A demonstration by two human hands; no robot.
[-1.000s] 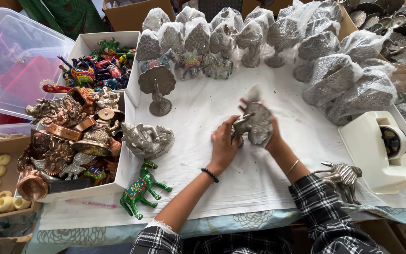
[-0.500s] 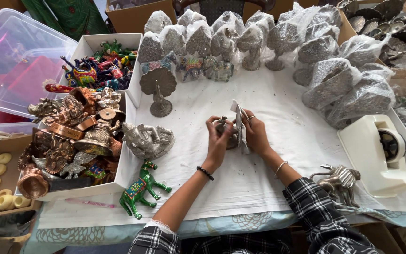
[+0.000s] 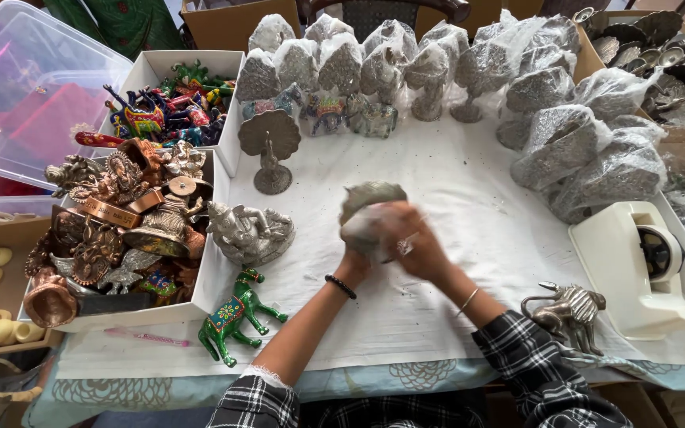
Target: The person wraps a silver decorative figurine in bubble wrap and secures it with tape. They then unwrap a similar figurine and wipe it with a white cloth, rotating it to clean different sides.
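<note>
**Both hands close on one figurine at the cloth's centre**

One silver figurine [image 3: 370, 208], partly wrapped in clear plastic, sits at the middle of the white cloth [image 3: 453, 317]. The left hand [image 3: 362, 238] grips it from below and the right hand [image 3: 414, 246] clasps its right side; both are blurred, so exact finger placement cannot be told.

Counted around it: one bare peacock stand [image 3: 269, 150] at 10 o'clock, one silver seated idol [image 3: 249, 231] at 9 o'clock, one green horse [image 3: 235, 315] at 8 o'clock, one silver animal [image 3: 568, 311] at 4 o'clock, one white tape dispenser [image 3: 636, 269] at 3 o'clock. Two white boxes stand at the left: the near box [image 3: 212, 295] holds brass and copper pieces, the far box [image 3: 200, 59] painted toys. Wrapped figures [image 3: 564, 143] crowd from 11 to 2 o'clock, too many and too overlapped to count surely.

Compared with half a second ago, the figurine stands higher and more upright in the hands, its fan-shaped top now turned toward 12 o'clock, and the right hand has moved over its side.

Both forearms rise from 6 o'clock in checked sleeves, wrists converging, a dark band on the left wrist, a thin bangle on the right.
</note>
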